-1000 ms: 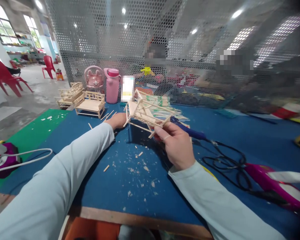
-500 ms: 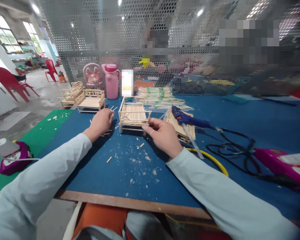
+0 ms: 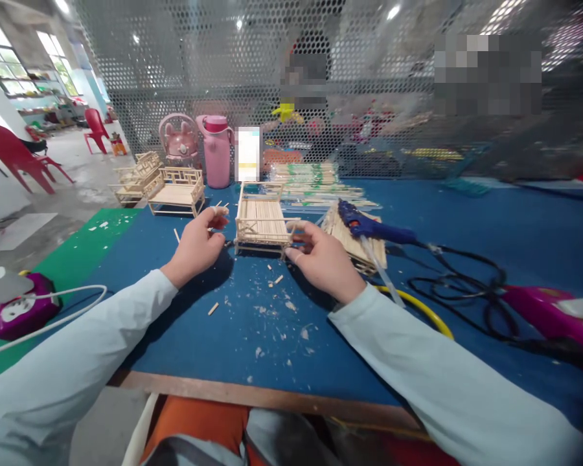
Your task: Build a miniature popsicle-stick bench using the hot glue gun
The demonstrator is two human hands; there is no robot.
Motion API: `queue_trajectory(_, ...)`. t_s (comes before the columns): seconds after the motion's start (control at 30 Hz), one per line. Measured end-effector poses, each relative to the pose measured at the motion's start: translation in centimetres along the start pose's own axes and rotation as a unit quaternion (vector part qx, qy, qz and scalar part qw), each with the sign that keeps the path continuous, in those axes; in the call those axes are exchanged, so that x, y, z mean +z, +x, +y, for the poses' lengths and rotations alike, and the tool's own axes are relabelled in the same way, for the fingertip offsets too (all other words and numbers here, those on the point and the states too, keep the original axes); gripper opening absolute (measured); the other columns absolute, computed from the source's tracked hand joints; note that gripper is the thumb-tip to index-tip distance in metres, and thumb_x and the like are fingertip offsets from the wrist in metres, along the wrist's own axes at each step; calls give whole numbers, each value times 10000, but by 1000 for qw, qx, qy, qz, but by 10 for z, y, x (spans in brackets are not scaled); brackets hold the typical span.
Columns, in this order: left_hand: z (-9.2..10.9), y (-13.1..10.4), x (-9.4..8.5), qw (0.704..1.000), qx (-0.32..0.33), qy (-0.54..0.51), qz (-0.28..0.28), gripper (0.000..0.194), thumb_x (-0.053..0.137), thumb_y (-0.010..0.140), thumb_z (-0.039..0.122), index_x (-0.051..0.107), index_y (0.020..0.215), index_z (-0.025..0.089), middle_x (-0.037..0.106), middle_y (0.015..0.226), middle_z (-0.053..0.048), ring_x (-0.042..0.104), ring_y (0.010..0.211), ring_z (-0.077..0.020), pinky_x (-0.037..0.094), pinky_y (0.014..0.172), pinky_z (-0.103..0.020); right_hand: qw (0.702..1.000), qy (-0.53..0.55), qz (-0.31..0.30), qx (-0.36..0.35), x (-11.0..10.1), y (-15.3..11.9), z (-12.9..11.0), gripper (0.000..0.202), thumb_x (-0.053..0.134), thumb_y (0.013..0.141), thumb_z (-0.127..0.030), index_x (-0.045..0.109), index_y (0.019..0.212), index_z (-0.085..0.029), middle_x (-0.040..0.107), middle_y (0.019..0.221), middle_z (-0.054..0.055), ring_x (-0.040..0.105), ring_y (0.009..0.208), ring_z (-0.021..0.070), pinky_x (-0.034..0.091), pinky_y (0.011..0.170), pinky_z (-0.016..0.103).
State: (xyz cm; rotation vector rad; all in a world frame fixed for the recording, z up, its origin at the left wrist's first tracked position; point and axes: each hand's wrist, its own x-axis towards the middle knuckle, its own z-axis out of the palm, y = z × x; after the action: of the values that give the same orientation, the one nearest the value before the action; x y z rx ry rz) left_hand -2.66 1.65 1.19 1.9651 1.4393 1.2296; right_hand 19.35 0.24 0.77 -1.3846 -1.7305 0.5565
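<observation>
A miniature wooden-stick bench [image 3: 261, 220] stands upright on the blue table [image 3: 252, 349] in front of me. My right hand [image 3: 323, 259] pinches its right front corner between thumb and fingers. To the bench's left, my left hand [image 3: 199, 243] has thumb and fingers apart, with a gap between them and the bench; nothing shows in its grasp. Small cut sticks lie partly hidden behind that hand. One loose stick piece [image 3: 214, 309] rests nearer the table's front edge. Beyond my right hand, a blue glue gun [image 3: 369, 226] lies on a stick panel [image 3: 337, 226].
More small stick benches [image 3: 177, 189] stand at the back left, by a pink thermos [image 3: 217, 152]. Bundled sticks [image 3: 306, 178] lie at the back against a perforated metal screen [image 3: 199, 65]. Black cables and a purple power strip [image 3: 548, 310] occupy the right; another purple socket [image 3: 26, 304] sits left.
My left hand has opened and moved slightly right, toward the bench. My right hand keeps its hold on the bench's corner. The whole view has shifted a little.
</observation>
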Motion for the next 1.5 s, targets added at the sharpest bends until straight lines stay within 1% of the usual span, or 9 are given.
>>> queue_trajectory(0.17, -4, 0, 7, 994, -31, -95, -38, 496, 495, 724, 30, 443, 1205, 138, 611, 1098, -101, 594, 945, -138, 502, 837, -288, 998, -61, 18, -11, -4, -3, -5, 351, 589, 697, -164, 613, 1047, -166, 680, 879, 55, 551, 549, 116, 476, 616, 300)
queue_trajectory(0.33, -1, -7, 14, 995, 9, -8, -98, 324, 593, 732, 134, 527, 1049, 128, 591, 918, -52, 564, 815, -141, 501, 770, -309, 997, -71, -17, -11, -3, -1, 0, 264, 544, 754, -224, 633, 996, -169, 678, 808, 53, 590, 634, 160, 478, 667, 332)
queue_trajectory(0.5, 0, -10, 16, 998, 17, -27, -50, 307, 630, 742, 168, 519, 1027, 139, 569, 909, -39, 534, 790, -131, 471, 727, -283, 996, -82, 17, -6, -4, -3, -1, 392, 578, 692, -216, 593, 1081, -166, 646, 893, 61, 540, 586, 134, 475, 621, 328)
queue_trajectory(0.63, -7, -8, 20, 996, 5, -59, -70, 232, 623, 749, 154, 539, 965, 144, 549, 794, -3, 525, 718, -123, 448, 697, -278, 992, -68, 96, -51, -7, -3, -6, 580, 613, 640, -217, 515, 1212, -199, 602, 1051, 92, 564, 775, 184, 486, 598, 311)
queue_trajectory(0.83, -11, -6, 22, 993, 10, -98, -69, 234, 583, 754, 91, 560, 979, 151, 587, 758, 8, 559, 710, -124, 449, 699, -276, 999, -31, 18, -28, -5, 0, -9, 285, 596, 726, -255, 622, 999, -177, 650, 869, 55, 599, 663, 160, 506, 659, 336)
queue_trajectory(1.0, -17, 1, 19, 988, 0, -156, 9, 241, 579, 750, 88, 578, 982, 154, 600, 791, -3, 566, 722, -115, 454, 705, -262, 985, -60, 14, -162, -4, -13, -22, 90, 602, 768, -266, 637, 777, -183, 624, 793, 38, 592, 696, 160, 503, 681, 324)
queue_trajectory(1.1, -25, 6, 19, 983, -13, -176, 43, 265, 591, 739, 91, 582, 995, 158, 594, 777, 5, 568, 713, -111, 458, 706, -257, 978, -47, -13, -203, -5, -18, -28, 151, 640, 763, -337, 628, 764, -187, 615, 736, 27, 595, 682, 160, 509, 672, 319)
queue_trajectory(1.3, -28, 7, 19, 983, -16, -172, 55, 244, 593, 717, 70, 594, 944, 160, 598, 779, 7, 560, 710, -107, 449, 715, -255, 973, 4, 224, -58, -19, 16, -8, 383, 624, 746, -319, 566, 1105, -200, 628, 1051, 112, 622, 924, 222, 528, 801, 390)
queue_trajectory(1.5, -23, 5, 19, 984, -16, -168, 59, 227, 591, 709, 66, 597, 916, 159, 594, 755, 13, 556, 699, -108, 448, 722, -262, 994, 18, 80, 66, -10, 53, 11, 507, 570, 731, -180, 506, 1234, -159, 641, 1130, 152, 642, 1015, 249, 490, 934, 434)
